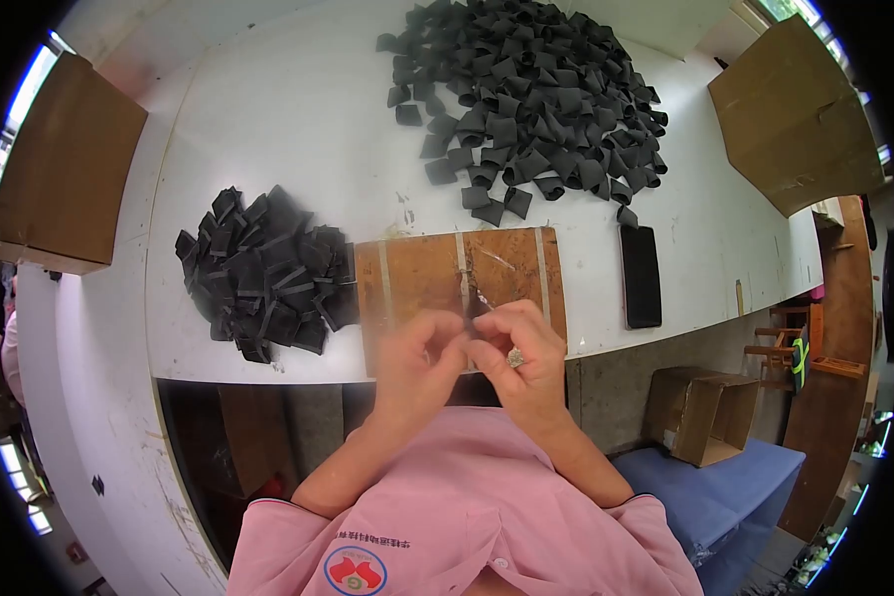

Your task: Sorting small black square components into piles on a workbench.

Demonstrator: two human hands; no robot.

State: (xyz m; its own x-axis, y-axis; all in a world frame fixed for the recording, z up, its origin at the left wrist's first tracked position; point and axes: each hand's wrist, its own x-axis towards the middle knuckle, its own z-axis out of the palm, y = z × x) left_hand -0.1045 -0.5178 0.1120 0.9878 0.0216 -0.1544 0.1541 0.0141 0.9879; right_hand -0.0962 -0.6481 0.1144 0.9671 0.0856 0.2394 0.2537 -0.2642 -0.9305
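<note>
My left hand (417, 360) and my right hand (522, 360) meet over the near part of a wooden board (407, 268). Pinched between the fingertips of both is a small dark piece (471, 324), mostly hidden by the fingers. Something small and shiny (515, 357) shows at the right hand's fingers; I cannot make out what it is. Left of the board lies a heap of flat black pieces (268, 273), some folded. Beyond the board spreads a larger pile of curled black pieces (536, 109), seemingly fabric or foam.
A black phone (640, 276) lies on the white table (288, 119), right of the board. Cardboard boxes stand at the left (65, 164) and far right (795, 114). Below the table's right edge, an open carton (700, 415) rests on a blue-covered surface (735, 487).
</note>
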